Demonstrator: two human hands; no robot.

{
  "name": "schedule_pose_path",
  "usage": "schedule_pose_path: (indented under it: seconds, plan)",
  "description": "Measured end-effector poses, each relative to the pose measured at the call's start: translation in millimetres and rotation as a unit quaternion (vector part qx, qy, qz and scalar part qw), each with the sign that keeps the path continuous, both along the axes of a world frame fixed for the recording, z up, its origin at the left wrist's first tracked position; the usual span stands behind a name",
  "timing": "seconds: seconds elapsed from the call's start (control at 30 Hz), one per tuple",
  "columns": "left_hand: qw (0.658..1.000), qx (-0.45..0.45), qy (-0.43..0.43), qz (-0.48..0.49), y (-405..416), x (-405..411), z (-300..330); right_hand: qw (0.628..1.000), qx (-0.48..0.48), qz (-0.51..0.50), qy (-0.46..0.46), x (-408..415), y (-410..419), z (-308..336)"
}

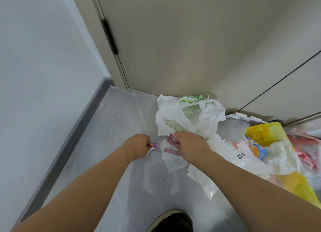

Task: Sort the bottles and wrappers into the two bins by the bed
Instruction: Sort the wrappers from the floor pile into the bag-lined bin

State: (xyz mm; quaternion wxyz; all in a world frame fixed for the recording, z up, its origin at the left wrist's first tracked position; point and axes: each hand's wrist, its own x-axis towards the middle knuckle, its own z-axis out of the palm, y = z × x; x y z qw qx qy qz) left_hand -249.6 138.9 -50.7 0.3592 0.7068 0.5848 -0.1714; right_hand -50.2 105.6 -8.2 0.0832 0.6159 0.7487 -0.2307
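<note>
Black shoe (171,221), 6 o'clock: cropped by frame edge. Yellow printed plastic bag (271,136), 3 o'clock: print illegible. Small purple wrapper (153,145): mostly hidden inside left hand (139,145).

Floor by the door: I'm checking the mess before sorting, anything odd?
Yes. Wrappers, tissue and a yellow bag lie strewn across the floor beside a white plastic bag; no bins show.

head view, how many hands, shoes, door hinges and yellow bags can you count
hands: 2, left hand and right hand
shoes: 1, black shoe
door hinges: 1, black hinge
yellow bags: 1, yellow bag
total: 5
</note>
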Motion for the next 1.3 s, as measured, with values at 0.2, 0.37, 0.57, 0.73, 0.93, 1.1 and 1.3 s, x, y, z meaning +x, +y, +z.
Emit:
schedule_pose_path:
  seconds: [0.2,0.37,0.57,0.73,0.93,1.1,1.3]
  plan:
    - [0.995,-0.079,0.005,-0.062,9.2,29.8,81.1,0.976,-0.083,-0.135,0.151,37.7,-3.3,60.0]
    - [0.988,-0.115,-0.004,-0.099,10.6,77.8,145.8,0.961,-0.134,-0.202,0.134,82.6,-26.0,101.6]
    - [0.976,-0.137,-0.001,-0.166,-0.5,171.4,200.7,0.943,-0.093,-0.285,0.145,143.5,-65.7,156.8]
    - [0.966,-0.113,-0.045,-0.227,-34.0,261.0,240.7,0.920,-0.039,-0.376,0.106,200.5,-125.8,190.1]
    - [0.930,-0.048,-0.095,-0.353,-99.1,351.6,264.8,0.839,-0.012,-0.527,0.134,262.7,-234.7,218.7]
    - [0.895,-0.042,-0.135,-0.424,-167.7,397.9,266.4,0.762,-0.019,-0.625,0.165,281.1,-334.3,224.9]
    - [0.839,-0.104,-0.145,-0.514,-265.7,431.6,262.9,0.692,-0.061,-0.700,0.162,270.3,-445.5,217.1]
